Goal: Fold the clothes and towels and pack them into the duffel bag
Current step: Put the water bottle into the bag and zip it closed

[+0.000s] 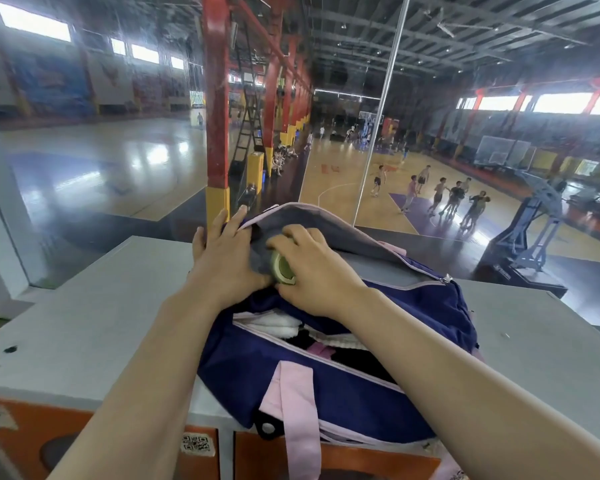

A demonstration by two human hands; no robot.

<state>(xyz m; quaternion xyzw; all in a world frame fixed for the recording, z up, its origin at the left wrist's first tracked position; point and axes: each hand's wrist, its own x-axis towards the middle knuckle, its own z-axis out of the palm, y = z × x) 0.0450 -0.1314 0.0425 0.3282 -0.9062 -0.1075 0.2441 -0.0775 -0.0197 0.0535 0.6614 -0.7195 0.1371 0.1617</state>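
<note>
Bag [343, 368] on grey counter [84, 306] above court — right hand [312, 271] grips, seemingly, green roll [283, 268]; left hand [222, 251] flat.

A grey table [84, 323] carries a navy duffel bag [426, 306] with pink trim, which lies under both hands and reaches past the near edge below the right hand [312, 271]. Left of the left hand [222, 258], the grey top shows a small dark mark [10, 349]. The front below the top is orange [21, 441], with a QR sticker [196, 444].
</note>
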